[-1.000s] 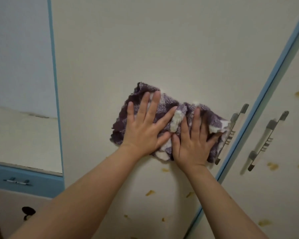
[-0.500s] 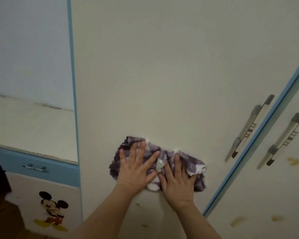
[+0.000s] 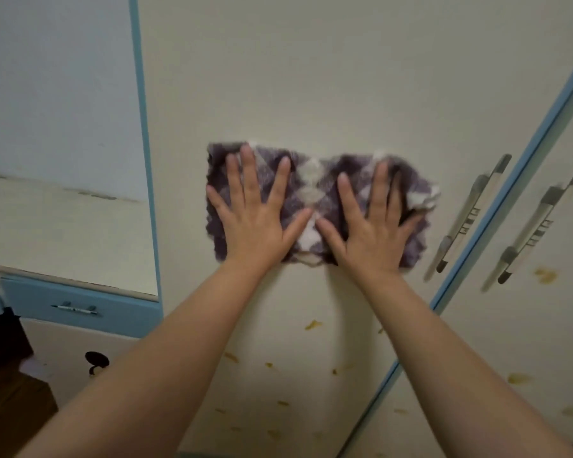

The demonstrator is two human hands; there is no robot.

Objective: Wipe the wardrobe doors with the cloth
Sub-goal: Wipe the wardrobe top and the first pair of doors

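A purple and white cloth [image 3: 311,186] lies spread flat against the cream wardrobe door [image 3: 311,77]. My left hand [image 3: 255,216] presses on its left half with fingers straight and splayed. My right hand [image 3: 371,223] presses on its right half the same way. The thumbs nearly meet at the cloth's middle. Yellow-brown stains [image 3: 313,324] dot the door below the cloth. A second cream door [image 3: 543,342] to the right carries more stains.
Two grey bar handles [image 3: 470,213] [image 3: 540,223] flank a blue strip [image 3: 510,193] between the doors. At the left a blue-framed panel [image 3: 63,143] sits above a blue drawer [image 3: 76,305]. Dark wooden furniture [image 3: 10,401] stands at the lower left.
Both hands slid the cloth down the door, then back up. The hands have moved apart and the cloth is now spread wider.
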